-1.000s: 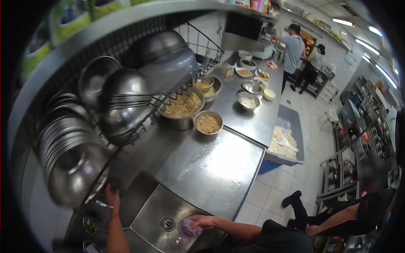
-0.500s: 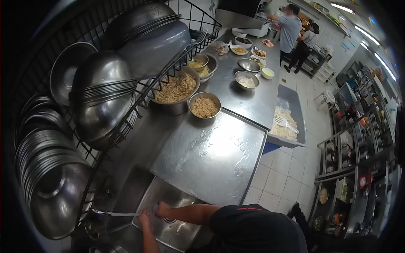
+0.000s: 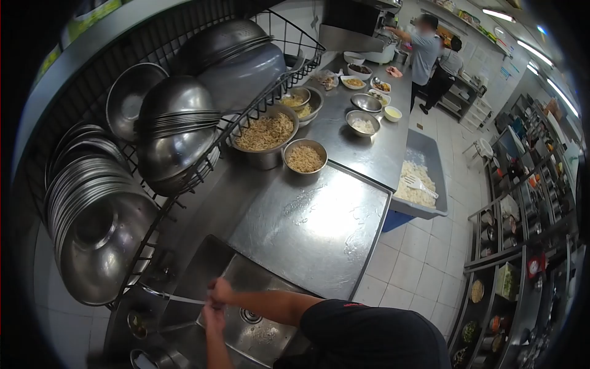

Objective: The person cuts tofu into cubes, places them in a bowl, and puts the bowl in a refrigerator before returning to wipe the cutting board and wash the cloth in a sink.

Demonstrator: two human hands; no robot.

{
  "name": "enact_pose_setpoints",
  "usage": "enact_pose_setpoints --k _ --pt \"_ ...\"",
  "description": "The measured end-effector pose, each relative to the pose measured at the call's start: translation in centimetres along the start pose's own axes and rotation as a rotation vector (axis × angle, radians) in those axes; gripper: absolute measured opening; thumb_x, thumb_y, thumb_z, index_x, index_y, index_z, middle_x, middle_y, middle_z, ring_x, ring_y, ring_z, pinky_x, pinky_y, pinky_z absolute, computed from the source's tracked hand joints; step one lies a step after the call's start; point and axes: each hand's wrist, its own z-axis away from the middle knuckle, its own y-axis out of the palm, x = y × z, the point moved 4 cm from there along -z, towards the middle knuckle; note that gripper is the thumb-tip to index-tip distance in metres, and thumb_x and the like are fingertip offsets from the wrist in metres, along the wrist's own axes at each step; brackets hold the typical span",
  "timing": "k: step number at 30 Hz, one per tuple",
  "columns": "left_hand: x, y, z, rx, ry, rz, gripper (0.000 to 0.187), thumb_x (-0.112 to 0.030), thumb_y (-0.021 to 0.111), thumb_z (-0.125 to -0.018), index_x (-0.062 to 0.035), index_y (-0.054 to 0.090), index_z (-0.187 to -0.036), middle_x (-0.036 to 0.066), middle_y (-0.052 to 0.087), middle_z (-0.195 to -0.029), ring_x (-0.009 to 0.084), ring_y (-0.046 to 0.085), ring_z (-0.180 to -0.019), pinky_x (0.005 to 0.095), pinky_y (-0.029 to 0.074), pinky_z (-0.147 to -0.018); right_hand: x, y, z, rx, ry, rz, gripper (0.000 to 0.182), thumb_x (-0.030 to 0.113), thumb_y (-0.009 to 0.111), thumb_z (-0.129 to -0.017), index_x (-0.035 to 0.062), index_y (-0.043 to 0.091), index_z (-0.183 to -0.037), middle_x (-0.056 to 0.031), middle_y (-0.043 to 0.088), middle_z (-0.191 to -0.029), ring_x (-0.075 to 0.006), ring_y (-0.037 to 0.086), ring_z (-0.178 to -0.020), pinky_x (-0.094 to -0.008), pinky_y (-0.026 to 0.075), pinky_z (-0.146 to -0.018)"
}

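Over the metal sink (image 3: 270, 335), both of my hands are together at the end of the thin faucet spout (image 3: 184, 299). My right hand (image 3: 220, 291) lies just above my left hand (image 3: 213, 315), with its fingers curled in. The fingers of my left hand point up against my right hand, and their exact shape is too small to make out. Whether anything is held between the hands is hidden. A round drain (image 3: 250, 316) shows in the sink beside my hands.
A wire rack (image 3: 184, 190) with stacked metal bowls (image 3: 101, 230) hangs at the left. Bowls of food, including a shredded one (image 3: 305, 158), stand on the steel counter (image 3: 307, 227). A grey bin (image 3: 430, 210) of white food is beyond its edge. Two people work farther back.
My hands have come together near the spout; my right hand has moved up and left from over the drain. The purple item beside it no longer shows. The view has shifted slightly.
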Motion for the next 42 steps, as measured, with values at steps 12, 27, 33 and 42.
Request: enact_pose_setpoints --k 12,27,33,42 --pt "-2.2 -1.1 -2.2 -0.256 0.230 -0.587 0.026 -0.002 0.066 -0.094 0.0022 0.064 -0.120 0.009 0.066 -0.115 0.0192 0.065 -0.104 0.0352 0.055 -0.090 -3.6 -0.1 0.3 0.194 0.396 -0.581 0.054 0.024 0.072 -0.093 -0.0024 0.063 -0.139 -0.0179 0.074 -0.116 -0.0238 0.073 -0.097 -0.0365 0.060 -0.082" --pt "-5.5 5.8 3.5 -0.286 0.200 -0.469 0.025 -0.018 0.083 -0.090 -0.0043 0.065 -0.100 0.002 0.064 -0.092 0.0131 0.059 -0.082 0.0317 0.048 -0.070 -3.0 -2.2 -2.4 -0.131 0.323 -0.367 0.048 0.009 0.080 -0.077 -0.0043 0.069 -0.122 -0.0184 0.075 -0.106 -0.0268 0.074 -0.092 -0.0406 0.058 -0.080" --pt "-6.5 3.1 2.5 0.139 0.023 -0.483 0.022 0.001 0.077 -0.088 -0.0041 0.067 -0.107 0.006 0.068 -0.095 0.0166 0.067 -0.082 0.0312 0.054 -0.066 -1.2 -2.0 -2.0 -0.072 0.166 -0.411 0.050 0.014 0.084 -0.081 0.0004 0.068 -0.127 -0.0157 0.074 -0.111 -0.0246 0.073 -0.096 -0.0363 0.058 -0.084" --pt "-7.8 4.5 1.8 -0.438 0.515 -0.317 0.029 -0.010 0.086 -0.086 -0.0030 0.062 -0.102 0.006 0.066 -0.092 0.0191 0.064 -0.078 0.0362 0.053 -0.066 1.9 -0.6 3.9 -0.130 -0.326 -0.071 0.032 0.018 0.064 -0.093 0.0006 0.070 -0.119 -0.0200 0.066 -0.119 -0.0336 0.068 -0.109 -0.0400 0.055 -0.089"
